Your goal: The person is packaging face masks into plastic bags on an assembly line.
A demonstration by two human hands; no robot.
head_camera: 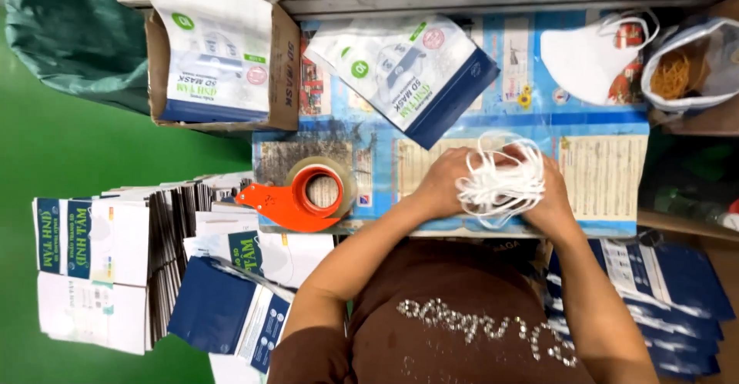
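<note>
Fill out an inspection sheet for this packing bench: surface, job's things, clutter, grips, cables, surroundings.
Surface: small table covered with printed blue sheets.
Job's things: stack of white masks with loose ear loops, pressed between both hands at the table's near edge.
Clutter: orange tape dispenser; white and blue pouch; single white mask; bag of rubber bands.
Grips: left hand and right hand both closed on the mask stack.
Cables: nothing seen.
Surroundings: cardboard box of pouches; stacks of flat cartons; blue pouches to the right; green floor; green sack.
</note>
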